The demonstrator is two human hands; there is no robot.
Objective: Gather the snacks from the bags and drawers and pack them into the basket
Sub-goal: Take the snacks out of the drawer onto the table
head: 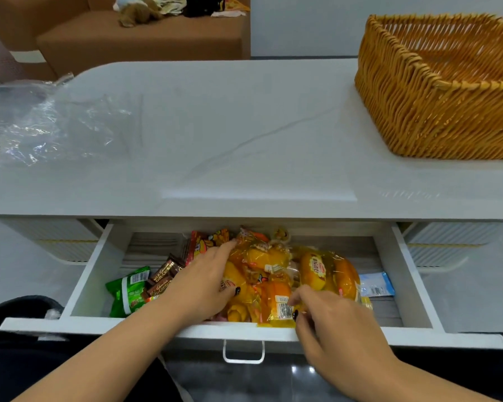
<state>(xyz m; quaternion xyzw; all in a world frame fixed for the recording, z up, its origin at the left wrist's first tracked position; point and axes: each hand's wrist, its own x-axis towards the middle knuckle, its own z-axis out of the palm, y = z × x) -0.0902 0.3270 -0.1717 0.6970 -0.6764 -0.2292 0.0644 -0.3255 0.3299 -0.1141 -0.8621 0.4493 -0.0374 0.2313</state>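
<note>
An open white drawer [93, 282] under the table holds several snacks. A pile of yellow-wrapped cake packets [262, 262] fills its middle. A green packet [128, 291] and brown chocolate bars [164, 274] lie at the left, a blue-white packet [376, 285] at the right. My left hand [204, 282] lies on the left side of the yellow pile, fingers stretched over it. My right hand [328, 317] pinches the front edge of a yellow packet [279, 309] by its barcode. The wicker basket [404, 111] stands on the table at the far right.
A crumpled clear plastic bag [41, 123] lies on the white table [244, 140] at the left. A brown sofa [128, 39] with clothes on it stands behind the table. The drawer's handle [243, 353] hangs below its front edge.
</note>
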